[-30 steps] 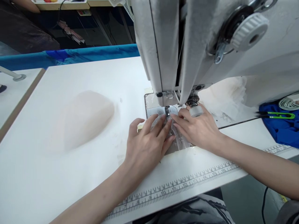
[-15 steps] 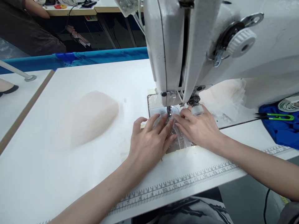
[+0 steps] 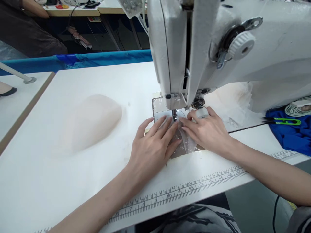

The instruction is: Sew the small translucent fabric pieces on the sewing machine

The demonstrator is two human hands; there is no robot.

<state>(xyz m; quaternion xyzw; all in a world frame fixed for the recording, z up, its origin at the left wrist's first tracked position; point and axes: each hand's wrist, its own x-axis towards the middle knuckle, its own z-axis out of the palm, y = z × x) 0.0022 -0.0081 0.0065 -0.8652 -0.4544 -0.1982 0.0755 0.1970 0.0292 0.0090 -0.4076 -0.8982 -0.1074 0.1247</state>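
A piece of thin, sheer white fabric [image 3: 189, 142] lies on the plate of a sewing machine [image 3: 179, 58], running up to the presser foot [image 3: 174, 115]. My left hand [image 3: 154, 142] rests flat with fingers spread, its fingertips just left of and in front of the foot. To the right of the foot, my right hand [image 3: 206, 129] has its thumb and fingers bent together at the fabric's edge; whether they pinch it is hidden. More sheer fabric [image 3: 230, 100] is bunched behind my right hand, under the machine arm.
A pale sheer cup-shaped piece [image 3: 97, 121] lies on the white table [image 3: 29, 187] at left. Green-handled snips [image 3: 286, 121] lie on blue cloth [image 3: 291, 137] at right. A ruler strip [image 3: 179, 192] follows the front edge. Another person's arm [image 3: 35, 8] shows at top left.
The whole view has shifted slightly, with the machine appearing a little further left. Inside the machine head's slot, a metal part now shows. Both hands keep nearly the same pose beside the presser foot.
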